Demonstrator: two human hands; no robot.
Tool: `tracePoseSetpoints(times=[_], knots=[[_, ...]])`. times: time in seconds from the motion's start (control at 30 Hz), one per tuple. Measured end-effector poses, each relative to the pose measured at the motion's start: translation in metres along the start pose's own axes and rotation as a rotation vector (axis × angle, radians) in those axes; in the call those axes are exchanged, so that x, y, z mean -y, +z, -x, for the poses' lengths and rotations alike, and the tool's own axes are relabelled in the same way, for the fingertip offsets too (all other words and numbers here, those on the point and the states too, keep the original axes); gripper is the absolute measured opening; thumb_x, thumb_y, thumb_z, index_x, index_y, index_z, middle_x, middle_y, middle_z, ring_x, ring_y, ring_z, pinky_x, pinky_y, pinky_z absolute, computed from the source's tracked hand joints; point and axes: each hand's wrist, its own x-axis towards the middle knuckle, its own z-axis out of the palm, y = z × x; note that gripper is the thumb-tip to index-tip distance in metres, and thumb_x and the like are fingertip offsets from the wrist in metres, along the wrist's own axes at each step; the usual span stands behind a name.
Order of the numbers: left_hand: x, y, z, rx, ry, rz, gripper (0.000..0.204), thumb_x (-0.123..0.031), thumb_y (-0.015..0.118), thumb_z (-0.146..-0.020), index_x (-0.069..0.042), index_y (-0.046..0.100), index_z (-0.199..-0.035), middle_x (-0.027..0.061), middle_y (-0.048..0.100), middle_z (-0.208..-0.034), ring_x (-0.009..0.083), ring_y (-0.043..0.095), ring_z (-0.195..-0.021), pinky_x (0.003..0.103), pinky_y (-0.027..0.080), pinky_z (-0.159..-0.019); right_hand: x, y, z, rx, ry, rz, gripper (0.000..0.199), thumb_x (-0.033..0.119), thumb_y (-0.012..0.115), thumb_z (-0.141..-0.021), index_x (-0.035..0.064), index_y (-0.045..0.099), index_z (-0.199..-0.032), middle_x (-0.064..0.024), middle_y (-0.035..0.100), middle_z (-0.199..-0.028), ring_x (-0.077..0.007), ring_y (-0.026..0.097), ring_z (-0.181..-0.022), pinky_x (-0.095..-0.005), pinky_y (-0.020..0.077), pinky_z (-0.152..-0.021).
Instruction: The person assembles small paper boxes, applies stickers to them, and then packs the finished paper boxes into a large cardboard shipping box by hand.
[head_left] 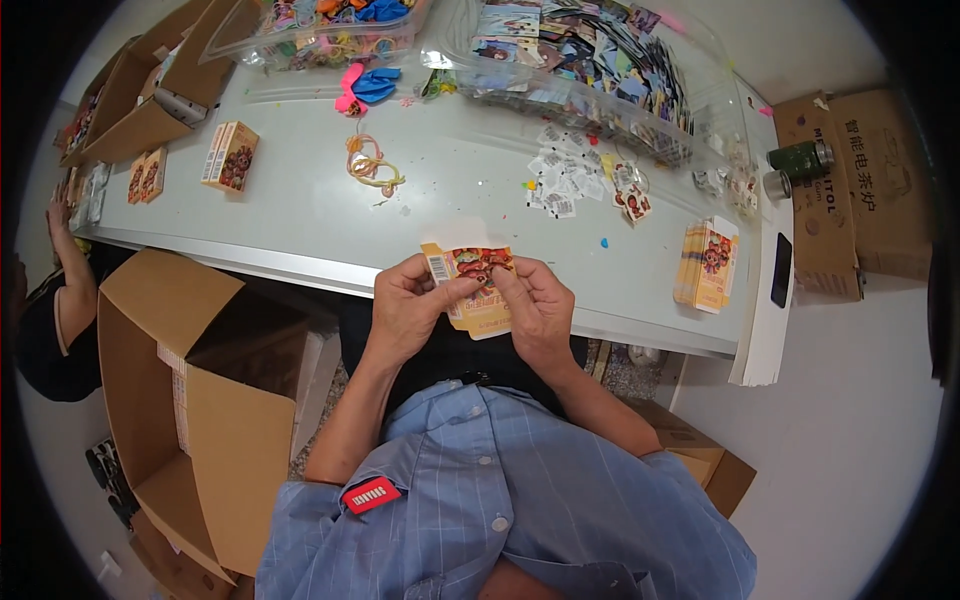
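Observation:
A small yellow-orange printed carton point(488, 324), with flaps showing at its top and bottom ends, is held between my two hands over the table's front edge. My left hand point(402, 308) grips its left side, the thumb lying across the printed face. On the other side my right hand point(543, 312) pinches the carton, its thumb pressed on the front. Whether the carton is fully flat or partly opened, I cannot tell. A stack of similar flat cartons point(706, 266) lies to the right on the white table point(450, 205).
Clear plastic bins of cards point(590, 60) and colourful trinkets point(330, 45) stand at the back. Small white packets point(567, 175), hair ties point(372, 168) and formed boxes point(231, 158) lie nearer. A large open cardboard box point(240, 450) is at left; another person's arm point(68, 270) shows beyond.

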Motion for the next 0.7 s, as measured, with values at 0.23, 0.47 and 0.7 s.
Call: tracePoseSetpoints(times=[0.23,0.47,0.7], knots=[[0.013,0.007,-0.006,-0.280,0.262,-0.299,0.071,-0.005,0.083,-0.083,0.003,0.046,-0.144,0.0168,0.073,-0.113,0.0150,0.070,-0.097,0.028,0.056,-0.084,-0.005,0.010,-0.010,-0.087,-0.219,0.119,0.028,0.005,0.057,-0.104,-0.0068,0.054,-0.129,-0.0126,0.070,-0.112,-0.0115,0.067,-0.099,-0.0241,0.0533,-0.086],[0.004,0.002,-0.018,-0.094,0.354,-0.599,0.069,-0.003,0.078,-0.086,-0.005,0.046,-0.148,0.0160,0.073,-0.117,0.0194,0.071,-0.099,0.032,0.057,-0.089,-0.017,0.002,-0.025,-0.085,-0.201,0.025,0.044,0.004,0.055,-0.104,-0.0050,0.039,-0.144,-0.0164,0.060,-0.131,-0.0168,0.060,-0.118,-0.0293,0.0479,-0.101],[-0.001,-0.006,-0.023,-0.016,0.329,-0.517,0.064,0.001,0.073,-0.089,-0.008,0.049,-0.147,0.0158,0.072,-0.116,0.0206,0.071,-0.100,0.032,0.057,-0.087,-0.019,-0.004,-0.029,-0.024,-0.239,0.131,0.051,-0.001,0.055,-0.102,-0.0038,0.034,-0.149,-0.0199,0.055,-0.136,-0.0200,0.058,-0.122,-0.0317,0.0470,-0.104]])
